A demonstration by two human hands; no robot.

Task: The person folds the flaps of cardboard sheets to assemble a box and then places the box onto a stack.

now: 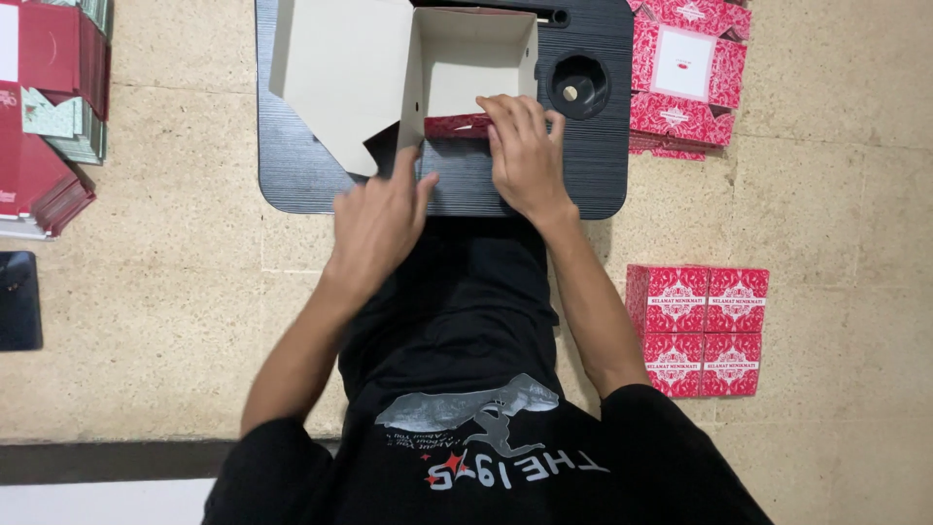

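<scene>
One box (pixel 466 68) is in the works on the small black desk (pixel 301 185), and it sits only partly formed: the back and side walls stand up around a pale, bare inside, the big lid flap lies open and flat off to the left, and the red patterned front flap is down at the near edge. The right hand (pixel 525 156) lies flat on that front flap, fingers together and pressing down, nothing pinched between them. The left hand (pixel 379 224) hovers just beside the box's left front corner, fingers loosely spread, with the forefinger reaching up to touch the wall edge; it holds nothing. By my reading, the walls are up, while the front and the lid are yet to be closed, so this box looks roughly halfway folded. Now the count: two finished red boxes (pixel 698 331) sit side by side on the tan floor (pixel 175 292) at the right, touching each other, though more may lie stacked under them, which I cannot tell. One stack of flat red blanks with a white window panel (pixel 685 78) rests just beside the desk's far right corner. One more heap of flat red and pale green sheets (pixel 49 107) lies at the far left, too many to number. One dark flat object (pixel 19 301) lies at the left edge, well apart from the work.
</scene>
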